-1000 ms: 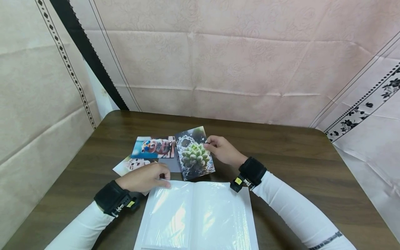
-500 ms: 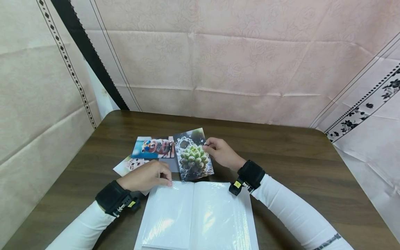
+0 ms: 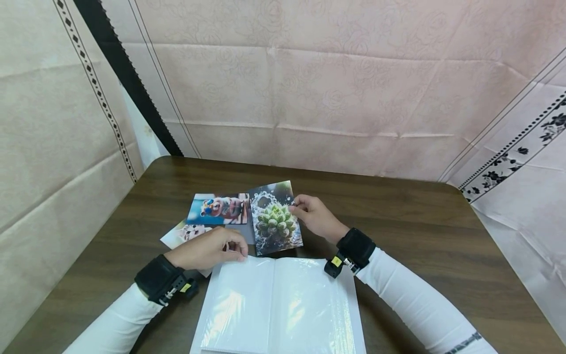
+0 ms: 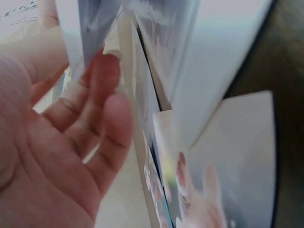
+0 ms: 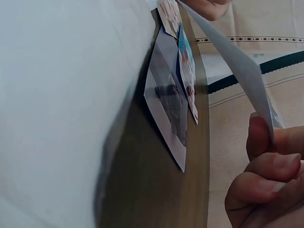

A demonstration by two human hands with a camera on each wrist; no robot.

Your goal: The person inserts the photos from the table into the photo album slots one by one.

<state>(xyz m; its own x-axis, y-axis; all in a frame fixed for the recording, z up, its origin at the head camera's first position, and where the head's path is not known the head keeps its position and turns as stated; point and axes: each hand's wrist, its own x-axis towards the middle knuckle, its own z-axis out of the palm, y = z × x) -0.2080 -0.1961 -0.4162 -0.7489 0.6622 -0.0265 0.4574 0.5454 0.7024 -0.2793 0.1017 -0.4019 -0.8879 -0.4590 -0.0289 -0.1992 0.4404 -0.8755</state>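
Observation:
An open photo album (image 3: 316, 307) with clear plastic pockets lies at the front of the table. My left hand (image 3: 212, 250) pinches the top edge of its left page; up close in the left wrist view, the clear pocket (image 4: 159, 33) gapes beside the fingers. Beyond the album, my right hand (image 3: 319, 217) holds a succulent photo (image 3: 275, 226) by its right edge, thumb against the picture side. That photo is raised on a slant above the table in the right wrist view, its pale back (image 5: 237, 66) showing. Its lower edge comes close to the album's top edge in the head view.
Left of the succulent photo lie a photo of a figure in goggles (image 3: 221, 209), a partly covered grey photo (image 3: 240, 232) and a spotted-animal photo (image 3: 181, 235) under my left forearm. The brown table (image 3: 420, 231) ends at a cloth backdrop (image 3: 331, 98).
My left fingers have shifted slightly right along the page's top edge. The succulent photo has dipped left and come back, now standing a little straighter in my right hand.

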